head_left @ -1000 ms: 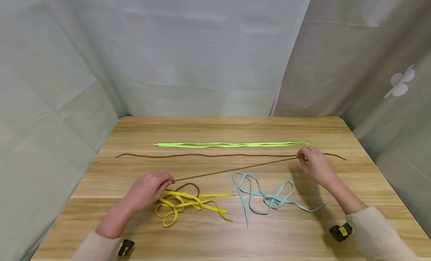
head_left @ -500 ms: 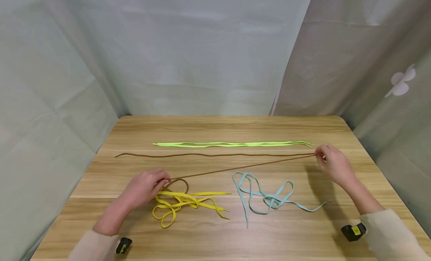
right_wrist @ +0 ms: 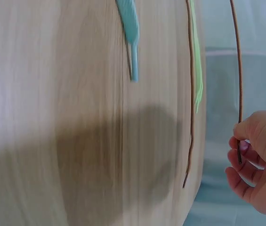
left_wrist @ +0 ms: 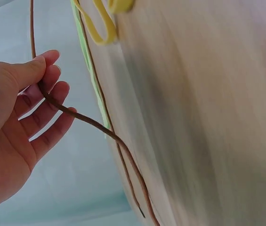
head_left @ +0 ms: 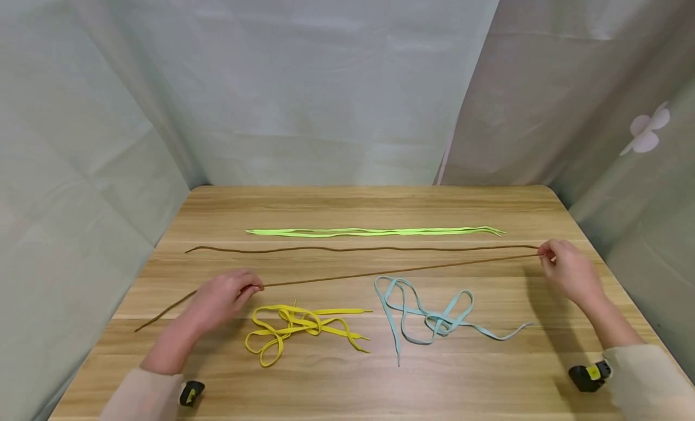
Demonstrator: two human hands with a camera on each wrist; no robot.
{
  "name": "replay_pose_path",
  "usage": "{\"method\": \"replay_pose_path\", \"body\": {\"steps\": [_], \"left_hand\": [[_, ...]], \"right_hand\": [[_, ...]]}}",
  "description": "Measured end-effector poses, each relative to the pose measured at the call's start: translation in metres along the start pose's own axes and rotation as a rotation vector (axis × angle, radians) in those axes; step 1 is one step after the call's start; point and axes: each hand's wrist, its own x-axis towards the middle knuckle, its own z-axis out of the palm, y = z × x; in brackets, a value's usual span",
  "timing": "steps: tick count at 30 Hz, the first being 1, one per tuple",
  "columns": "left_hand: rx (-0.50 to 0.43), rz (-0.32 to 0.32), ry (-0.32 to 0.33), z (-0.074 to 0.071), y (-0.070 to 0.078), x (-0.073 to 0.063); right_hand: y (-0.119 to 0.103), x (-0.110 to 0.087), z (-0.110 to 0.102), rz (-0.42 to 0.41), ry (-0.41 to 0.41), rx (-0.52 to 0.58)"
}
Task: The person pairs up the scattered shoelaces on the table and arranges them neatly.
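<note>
A thin brown shoelace (head_left: 402, 270) stretches taut between my two hands, above the table. My left hand (head_left: 225, 297) pinches it between thumb and fingertip. Past that pinch, its tail droops over the other fingers toward the tabletop, as the left wrist view shows. My right hand (head_left: 572, 273) pinches the lace close to its other end, and a short tip pokes out below the thumb in the right wrist view. Behind it, a second brown shoelace (head_left: 336, 251) lies nearly straight on the table. A loosely tangled yellow shoelace (head_left: 304, 324) lies right of my left hand.
Neon green shoelaces (head_left: 374, 233) lie straight along the back of the wooden table (head_left: 347, 391). A tangled light blue shoelace (head_left: 440, 324) lies right of centre. Pale curtains (head_left: 304, 89) hang around the table. Small black devices (head_left: 191, 394) sit at both sleeves.
My right hand has moved right, drawing the brown shoelace out longer. My left hand shifted slightly left. The lace's loop by the yellow shoelace is gone, and its tail now extends left. The yellow lace shifted slightly.
</note>
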Motion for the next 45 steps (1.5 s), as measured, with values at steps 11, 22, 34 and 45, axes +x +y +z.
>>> {"method": "replay_pose_path", "body": {"steps": [11, 22, 34, 45], "left_hand": [[0.016, -0.052, -0.011, 0.003, -0.035, -0.005], [0.023, -0.124, -0.054, -0.003, -0.073, -0.012], [0.051, -0.24, -0.07, -0.01, -0.111, -0.026], [0.021, -0.345, -0.085, -0.021, -0.138, -0.035]], "right_hand": [[0.026, -0.005, -0.004, 0.077, -0.082, -0.004], [0.05, -0.009, -0.011, 0.233, -0.202, -0.04], [0.063, -0.011, -0.009, 0.239, -0.24, -0.067], [0.068, -0.008, -0.009, 0.268, -0.298, -0.066]]}}
